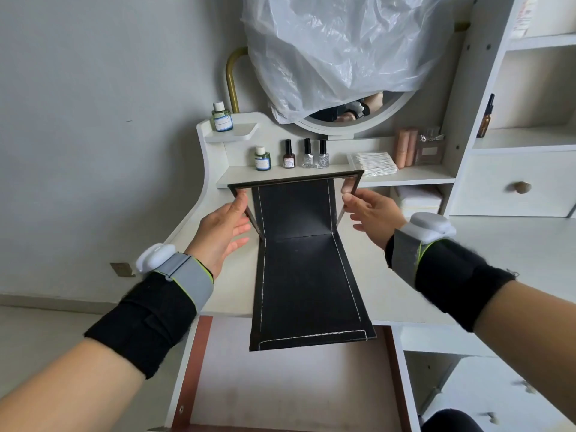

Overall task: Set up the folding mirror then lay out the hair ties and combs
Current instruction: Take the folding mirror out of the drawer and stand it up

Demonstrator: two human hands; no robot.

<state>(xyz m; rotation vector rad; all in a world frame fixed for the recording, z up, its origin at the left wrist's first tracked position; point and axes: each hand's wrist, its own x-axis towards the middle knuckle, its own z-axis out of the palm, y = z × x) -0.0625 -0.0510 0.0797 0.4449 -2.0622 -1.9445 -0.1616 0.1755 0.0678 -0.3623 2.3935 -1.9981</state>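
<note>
The folding mirror (296, 210) stands at the middle of the white dressing table (486, 244). I see its black stitched back, and its long black flap (308, 291) lies flat toward me, overhanging the table's front edge. My left hand (224, 232) pinches the left side of the upright mirror panel, thumb at its upper corner. My right hand (371, 213) pinches the right side the same way. The mirror glass faces away from me. No hair ties or combs show in this view.
An open drawer (280, 385) lies below the flap. On the back shelf stand two green bottles (262, 158), three nail polish bottles (307, 153) and a pack of cotton swabs (374, 163). A plastic-covered round mirror (343, 57) rises behind. White shelves and a drawer (517, 185) stand at right.
</note>
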